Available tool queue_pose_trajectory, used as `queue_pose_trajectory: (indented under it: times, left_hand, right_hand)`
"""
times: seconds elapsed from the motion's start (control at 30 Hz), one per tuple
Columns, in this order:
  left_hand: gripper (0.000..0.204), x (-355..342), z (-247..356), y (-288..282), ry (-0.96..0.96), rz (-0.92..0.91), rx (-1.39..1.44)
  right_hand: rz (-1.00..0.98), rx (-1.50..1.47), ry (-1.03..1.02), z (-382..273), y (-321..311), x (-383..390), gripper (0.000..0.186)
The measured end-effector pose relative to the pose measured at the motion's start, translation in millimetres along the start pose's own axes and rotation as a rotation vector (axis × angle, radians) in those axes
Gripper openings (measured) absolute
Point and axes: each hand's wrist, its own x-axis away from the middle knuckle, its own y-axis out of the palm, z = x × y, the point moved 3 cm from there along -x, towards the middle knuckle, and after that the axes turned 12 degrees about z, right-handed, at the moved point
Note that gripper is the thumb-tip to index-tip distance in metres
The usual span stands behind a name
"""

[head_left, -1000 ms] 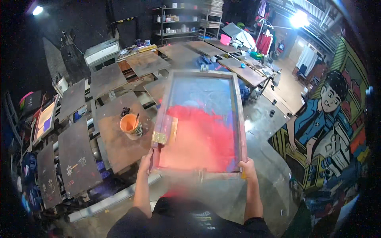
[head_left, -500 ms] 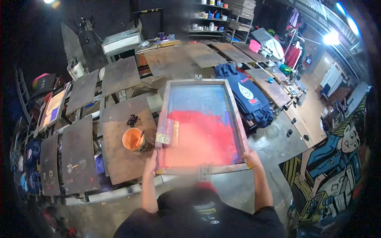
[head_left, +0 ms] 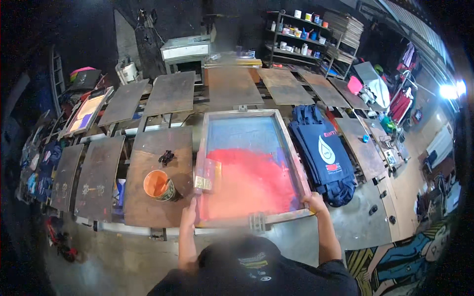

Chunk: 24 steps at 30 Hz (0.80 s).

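Observation:
A wooden-framed printing screen (head_left: 292, 159) lies in front of me, held at its near corners. Its mesh (head_left: 237, 133) is bluish at the far end, with red and orange ink (head_left: 247, 182) over the nearer part. My left hand (head_left: 188, 215) is closed on the near left of the frame, its fingers partly hidden by the wood. My right hand (head_left: 314, 202) grips the near right corner. Left of the screen, an orange-lined bucket (head_left: 170, 193) stands on a brown board (head_left: 143, 209), with a small dark crumpled thing (head_left: 167, 157) behind it.
Navy cloth bags (head_left: 323, 158) with a white drop print lie stacked right of the screen. More flat boards (head_left: 170, 93) stand in rows on both sides and beyond. At the back is a shelf of pots (head_left: 298, 37). A painted figure panel (head_left: 400, 264) is at lower right.
My view has swung, and the frame now sits farther from the bucket and covers less of the bags. Both hands keep their hold on the screen.

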Motion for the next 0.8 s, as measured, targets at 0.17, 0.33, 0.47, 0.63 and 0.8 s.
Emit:
queue_pose_trajectory:
  times: [0.17, 0.33, 0.47, 0.63, 0.8]
  left_hand:
    - [0.079, 54, 11, 58, -0.022, 0.037, 0.020]
    - [0.081, 71, 6, 94, 0.005, 0.115, 0.024]
    - [0.084, 61, 1, 88, 0.003, 0.154, -0.020]
    - [0.076, 61, -15, 103, 0.007, 0.192, -0.022]
    - [0.082, 59, -36, 117, 0.026, 0.158, -0.005]
  right_hand:
    - [-0.115, -0.018, 0.021, 36, -48, -72, 0.033]
    - [-0.141, -0.174, -0.021, 33, -70, -96, 0.030]
    - [-0.205, -0.243, 0.028, 28, -65, -97, 0.024]
    - [-0.246, -0.238, 0.017, 37, -75, -109, 0.022]
    - [-0.252, -0.263, -0.009, 69, -76, -135, 0.020]
